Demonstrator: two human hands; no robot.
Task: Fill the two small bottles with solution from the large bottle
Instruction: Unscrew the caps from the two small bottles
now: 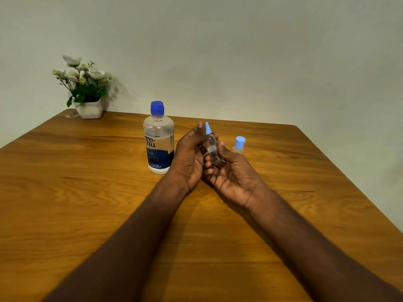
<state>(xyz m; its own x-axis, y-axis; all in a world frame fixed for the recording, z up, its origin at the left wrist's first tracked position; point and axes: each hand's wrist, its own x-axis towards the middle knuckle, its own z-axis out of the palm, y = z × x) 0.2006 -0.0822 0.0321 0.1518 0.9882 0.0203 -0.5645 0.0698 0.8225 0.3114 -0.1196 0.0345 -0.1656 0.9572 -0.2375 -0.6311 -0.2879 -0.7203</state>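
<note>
Two hands meet above the table (87, 192), both wrapped around one small bottle (211, 147). The left hand (189, 158) curls round its left side, thumb raised beside the pale blue cap (208, 128). The right hand (234, 173) cups it from below and the right, thumb pressed on the clear body. The bottle stands nearly upright between the palms, cap on, and looks mostly clear; whether it holds liquid cannot be told.

The second small bottle (238, 145) stands on the table just beyond the right hand, partly hidden behind its thumb, its light blue cap showing. The large bottle (158, 138) stands upright just left of the left hand, nearly touching its back, dark blue cap closed, liquid reaching close to the shoulder. Far beyond and left of the hands, a white pot of flowers (87, 92) sits at the table's corner against the wall (261, 62).
</note>
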